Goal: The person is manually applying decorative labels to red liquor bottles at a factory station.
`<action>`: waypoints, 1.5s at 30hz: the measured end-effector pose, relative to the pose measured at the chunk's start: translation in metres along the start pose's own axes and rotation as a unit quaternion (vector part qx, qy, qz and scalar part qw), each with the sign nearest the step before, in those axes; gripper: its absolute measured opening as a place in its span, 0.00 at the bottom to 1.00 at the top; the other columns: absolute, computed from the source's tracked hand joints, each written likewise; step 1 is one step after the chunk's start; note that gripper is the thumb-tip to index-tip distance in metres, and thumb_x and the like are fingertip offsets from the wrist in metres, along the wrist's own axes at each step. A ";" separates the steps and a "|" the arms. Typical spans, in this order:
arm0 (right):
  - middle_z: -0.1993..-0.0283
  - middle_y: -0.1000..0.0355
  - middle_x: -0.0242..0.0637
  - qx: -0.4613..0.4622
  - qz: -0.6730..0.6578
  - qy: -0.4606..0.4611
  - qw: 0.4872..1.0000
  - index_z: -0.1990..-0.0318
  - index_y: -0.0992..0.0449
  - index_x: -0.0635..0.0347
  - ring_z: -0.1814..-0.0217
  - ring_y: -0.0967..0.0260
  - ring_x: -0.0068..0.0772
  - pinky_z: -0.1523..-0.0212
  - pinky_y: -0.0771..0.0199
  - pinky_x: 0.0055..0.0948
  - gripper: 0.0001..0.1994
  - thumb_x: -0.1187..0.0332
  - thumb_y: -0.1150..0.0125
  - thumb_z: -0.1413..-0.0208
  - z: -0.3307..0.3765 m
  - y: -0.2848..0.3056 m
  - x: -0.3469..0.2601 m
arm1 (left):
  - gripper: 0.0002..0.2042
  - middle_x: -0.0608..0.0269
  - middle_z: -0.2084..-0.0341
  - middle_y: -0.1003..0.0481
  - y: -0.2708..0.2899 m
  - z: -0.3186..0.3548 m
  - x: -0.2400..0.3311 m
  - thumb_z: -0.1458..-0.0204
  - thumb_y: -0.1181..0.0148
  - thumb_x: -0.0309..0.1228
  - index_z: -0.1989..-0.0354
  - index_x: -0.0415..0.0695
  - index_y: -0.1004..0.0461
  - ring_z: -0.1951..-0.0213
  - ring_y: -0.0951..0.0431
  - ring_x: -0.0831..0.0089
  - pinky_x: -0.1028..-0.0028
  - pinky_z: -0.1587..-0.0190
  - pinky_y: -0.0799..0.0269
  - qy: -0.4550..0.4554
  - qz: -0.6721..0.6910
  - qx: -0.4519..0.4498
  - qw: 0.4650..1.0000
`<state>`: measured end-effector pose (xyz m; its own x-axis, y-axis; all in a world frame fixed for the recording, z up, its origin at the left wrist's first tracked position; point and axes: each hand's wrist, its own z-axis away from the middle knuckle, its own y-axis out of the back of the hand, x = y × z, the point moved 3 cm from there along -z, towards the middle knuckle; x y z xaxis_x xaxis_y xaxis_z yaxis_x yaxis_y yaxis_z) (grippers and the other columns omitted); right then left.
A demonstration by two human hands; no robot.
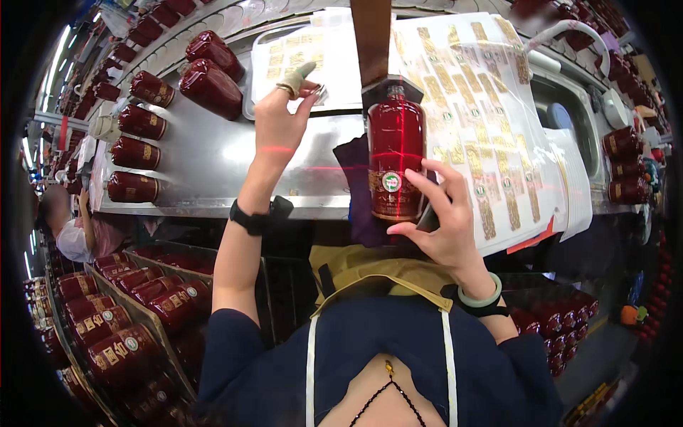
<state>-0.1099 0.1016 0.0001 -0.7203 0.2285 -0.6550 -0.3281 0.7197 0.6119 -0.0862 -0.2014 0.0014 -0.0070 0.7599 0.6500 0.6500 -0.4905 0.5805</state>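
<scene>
Head camera view, looking down over a person's two bare hands at a metal workbench (206,167). A glossy dark-red bottle (397,135) lies just left of the right hand's (449,217) grip, neck pointing away from the wearer and decorated front turned up, probably so both hands can reach that face. Red light lines (398,154) cross on the bottle, likely as guides for keeping things straight. A dark purple cloth (356,160) lies beneath it, perhaps to cushion the glossy surface. The right hand is spread in a wide C around the bottle's near right corner: the fingertips rest on its side, close to a round green-and-white emblem (391,181), while the thumb sits by the base; whether the thumb presses on it, I cannot tell. Well apart, beyond and left of that grip, the left hand (279,121) is raised with thumb and forefinger in a narrow pinch on a small shiny piece (321,93), too small to identify. Just beyond the pinch is a white sheet (341,53) with gold labels; right of the right hand, a larger backing sheet (500,236) bears rows of gold strips, both seemingly placed for easy reach.
</scene>
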 end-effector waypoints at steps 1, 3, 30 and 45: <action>0.38 0.32 0.41 0.002 -0.043 -0.020 0.999 0.39 0.22 0.53 0.65 0.33 0.32 0.60 0.25 0.35 0.39 0.56 0.15 0.63 -0.001 0.003 0.001 | 0.11 0.56 0.62 0.15 0.000 0.003 0.015 0.50 0.31 0.19 0.57 0.40 0.16 0.63 0.15 0.62 0.68 0.59 0.21 0.010 0.005 -0.001 1.000; 0.41 0.31 0.44 0.028 -0.031 -0.020 0.999 0.42 0.22 0.57 0.56 0.29 0.38 0.52 0.25 0.36 0.34 0.61 0.16 0.59 -0.004 0.014 0.004 | 0.23 0.64 0.65 0.14 0.003 0.012 0.056 0.51 0.29 0.17 0.44 0.44 0.20 0.64 0.14 0.72 0.73 0.58 0.22 -0.163 -0.050 0.066 0.983; 0.68 0.39 0.20 -0.005 -0.346 -0.310 0.886 0.38 0.28 0.64 0.65 0.44 0.12 0.63 0.44 0.16 0.23 0.65 0.31 0.36 -0.085 -0.023 0.054 | 0.39 0.52 0.41 0.27 -0.070 0.075 0.087 0.41 0.32 0.28 0.26 0.34 0.48 0.43 0.23 0.70 0.69 0.41 0.25 0.282 0.445 -0.094 0.845; 0.68 0.41 0.20 -0.009 -0.369 -0.323 0.871 0.41 0.27 0.66 0.66 0.45 0.12 0.67 0.41 0.15 0.24 0.63 0.26 0.40 -0.084 -0.028 0.060 | 0.36 0.49 0.38 0.30 -0.065 0.085 0.086 0.39 0.33 0.26 0.27 0.31 0.48 0.39 0.26 0.68 0.67 0.37 0.28 0.301 0.455 -0.092 0.833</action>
<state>-0.1958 0.0398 -0.0194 0.1848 0.0329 -0.9822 -0.5695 0.8181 -0.0798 -0.0652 -0.0677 -0.0220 0.0083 -0.2860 0.9582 0.4669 -0.8463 -0.2566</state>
